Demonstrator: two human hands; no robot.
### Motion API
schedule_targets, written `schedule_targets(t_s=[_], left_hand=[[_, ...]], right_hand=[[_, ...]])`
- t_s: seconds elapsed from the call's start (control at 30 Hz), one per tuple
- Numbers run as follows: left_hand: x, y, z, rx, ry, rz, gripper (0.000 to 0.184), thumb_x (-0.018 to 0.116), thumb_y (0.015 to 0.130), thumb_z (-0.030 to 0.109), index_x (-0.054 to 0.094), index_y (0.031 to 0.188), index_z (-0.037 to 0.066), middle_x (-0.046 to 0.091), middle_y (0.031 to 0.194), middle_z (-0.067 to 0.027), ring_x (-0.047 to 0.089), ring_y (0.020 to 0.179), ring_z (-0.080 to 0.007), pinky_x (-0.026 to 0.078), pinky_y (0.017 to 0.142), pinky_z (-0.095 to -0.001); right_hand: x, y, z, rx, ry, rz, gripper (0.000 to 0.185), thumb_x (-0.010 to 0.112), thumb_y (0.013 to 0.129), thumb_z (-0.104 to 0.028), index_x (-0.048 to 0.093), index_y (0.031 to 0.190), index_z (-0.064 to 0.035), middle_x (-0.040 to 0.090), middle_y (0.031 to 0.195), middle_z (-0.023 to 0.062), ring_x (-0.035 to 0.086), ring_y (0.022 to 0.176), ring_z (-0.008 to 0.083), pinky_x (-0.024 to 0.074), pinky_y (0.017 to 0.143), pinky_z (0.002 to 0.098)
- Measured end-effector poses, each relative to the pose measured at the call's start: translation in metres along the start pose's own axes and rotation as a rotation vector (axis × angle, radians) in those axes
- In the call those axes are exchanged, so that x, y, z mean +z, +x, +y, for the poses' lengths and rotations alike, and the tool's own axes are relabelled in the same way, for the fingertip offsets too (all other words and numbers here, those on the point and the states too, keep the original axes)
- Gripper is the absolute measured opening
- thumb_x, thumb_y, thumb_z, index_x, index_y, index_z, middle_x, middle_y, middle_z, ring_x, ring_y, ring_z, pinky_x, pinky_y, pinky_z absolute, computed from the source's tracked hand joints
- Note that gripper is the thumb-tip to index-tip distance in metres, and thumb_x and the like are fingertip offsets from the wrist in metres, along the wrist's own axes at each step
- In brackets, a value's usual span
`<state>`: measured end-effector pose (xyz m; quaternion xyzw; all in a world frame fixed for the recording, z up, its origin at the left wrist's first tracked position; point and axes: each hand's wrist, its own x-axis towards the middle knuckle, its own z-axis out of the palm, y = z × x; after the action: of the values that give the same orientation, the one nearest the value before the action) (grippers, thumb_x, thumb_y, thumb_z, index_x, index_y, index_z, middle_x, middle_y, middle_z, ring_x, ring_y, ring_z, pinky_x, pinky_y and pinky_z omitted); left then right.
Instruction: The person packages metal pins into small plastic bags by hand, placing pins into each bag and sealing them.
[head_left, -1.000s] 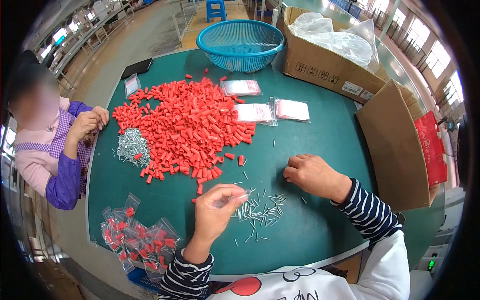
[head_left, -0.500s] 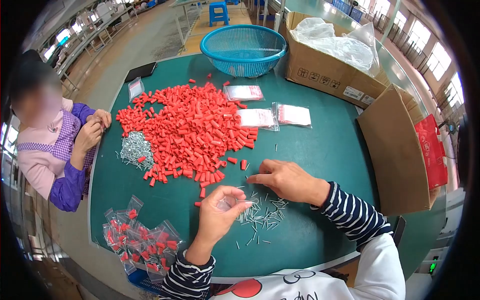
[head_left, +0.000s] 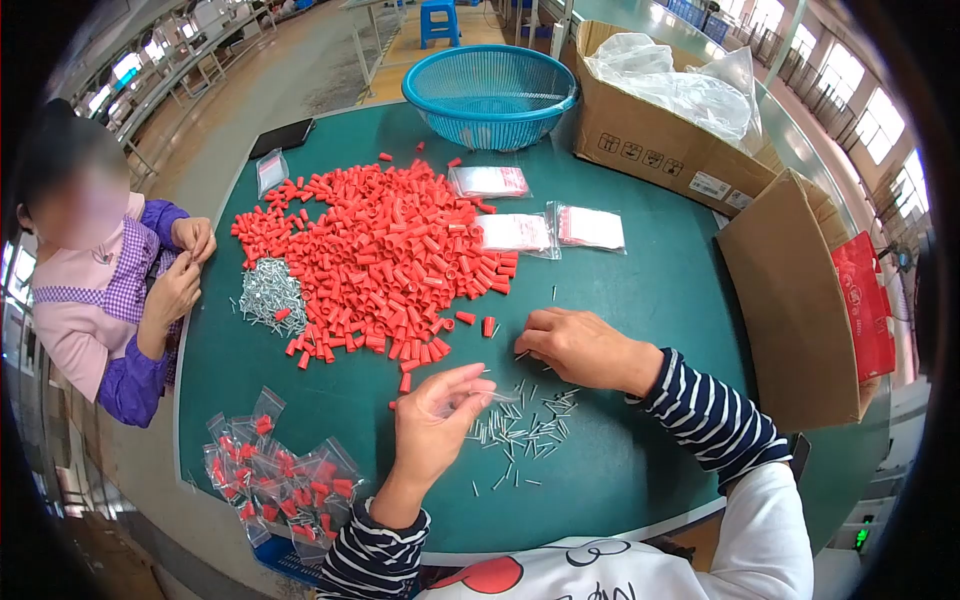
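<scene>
My left hand [head_left: 435,425] pinches a small clear zip bag [head_left: 492,397] between thumb and fingers, above the near side of the table. To its right, my right hand [head_left: 570,345] is closed in a pinch, with a small silver screw [head_left: 521,355] showing at its fingertips. Below both hands lies a loose scatter of silver screws [head_left: 535,435]; whether they are threaded is too small to tell. Just beyond my left hand spreads a large heap of red tapered plastic caps [head_left: 390,260]. One loose red cap [head_left: 488,327] stands near my right fingertips.
Filled bags [head_left: 285,480] lie at the near left. A co-worker [head_left: 120,270] sits on the left, hands together beside a pile of screws [head_left: 272,295]. Packs of flat bags [head_left: 590,227], a blue basket [head_left: 490,100] and cardboard boxes [head_left: 660,150] stand around the far and right sides.
My right hand has drawn its fingers together and shifted slightly away from me. My left hand still holds the bag, its fingers a little closer together. The co-worker's hands have moved slightly.
</scene>
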<state>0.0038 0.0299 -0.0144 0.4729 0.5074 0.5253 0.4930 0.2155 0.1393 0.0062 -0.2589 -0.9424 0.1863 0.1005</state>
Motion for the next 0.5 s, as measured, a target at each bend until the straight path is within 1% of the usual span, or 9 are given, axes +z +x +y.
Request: schedule_targets(t_s=[0.1, 0.2, 0.33, 0.4, 0.5], left_hand=[[0.003, -0.001, 0.002, 0.003, -0.036, 0.013, 0.031, 0.071, 0.082, -0.008, 0.064, 0.111, -0.003, 0.071, 0.09, -0.0094, 0.066, 0.085, -0.0104, 0.052, 0.078, -0.024], [0.001, -0.001, 0.0, -0.009, -0.004, 0.034, 0.031, 0.073, 0.08, -0.006, 0.065, 0.109, -0.003, 0.07, 0.086, -0.0059, 0.062, 0.077, -0.0069, 0.049, 0.07, -0.0215], [-0.002, -0.001, 0.002, 0.034, 0.164, 0.032, 0.031, 0.079, 0.075, -0.002, 0.067, 0.104, -0.001, 0.066, 0.082, -0.0017, 0.051, 0.069, -0.004, 0.042, 0.062, -0.0197], [-0.001, -0.001, -0.001, 0.048, 0.207, 0.038, 0.029, 0.081, 0.072, 0.0, 0.069, 0.099, 0.001, 0.063, 0.081, 0.0002, 0.047, 0.067, -0.0037, 0.039, 0.06, -0.0195], [0.0, 0.001, 0.004, 0.083, 0.334, 0.001, 0.025, 0.083, 0.07, 0.001, 0.071, 0.092, 0.003, 0.061, 0.079, 0.0009, 0.047, 0.067, -0.0049, 0.039, 0.06, -0.0205]], right_hand=[[-0.007, -0.007, -0.004, 0.035, 0.019, -0.064, 0.022, 0.064, 0.08, -0.004, 0.066, 0.101, -0.0042, 0.06, 0.096, 0.0117, 0.061, 0.093, 0.0309, 0.051, 0.077, 0.0412], [-0.015, -0.013, -0.009, 0.044, 0.047, -0.087, 0.023, 0.066, 0.08, -0.004, 0.066, 0.103, -0.0049, 0.06, 0.096, 0.0116, 0.061, 0.093, 0.0313, 0.051, 0.077, 0.0414], [-0.021, -0.014, -0.024, -0.018, 0.17, -0.112, 0.025, 0.069, 0.078, -0.006, 0.067, 0.103, -0.008, 0.06, 0.096, 0.0113, 0.062, 0.092, 0.0315, 0.051, 0.077, 0.0421], [-0.013, -0.014, -0.023, -0.028, 0.128, -0.131, 0.023, 0.07, 0.078, -0.008, 0.068, 0.1, -0.009, 0.06, 0.095, 0.011, 0.062, 0.091, 0.0311, 0.0512, 0.076, 0.0419], [-0.01, -0.014, -0.023, -0.076, 0.035, -0.142, 0.018, 0.07, 0.079, -0.012, 0.066, 0.096, -0.0088, 0.059, 0.093, 0.01, 0.061, 0.089, 0.0295, 0.0517, 0.074, 0.0405]])
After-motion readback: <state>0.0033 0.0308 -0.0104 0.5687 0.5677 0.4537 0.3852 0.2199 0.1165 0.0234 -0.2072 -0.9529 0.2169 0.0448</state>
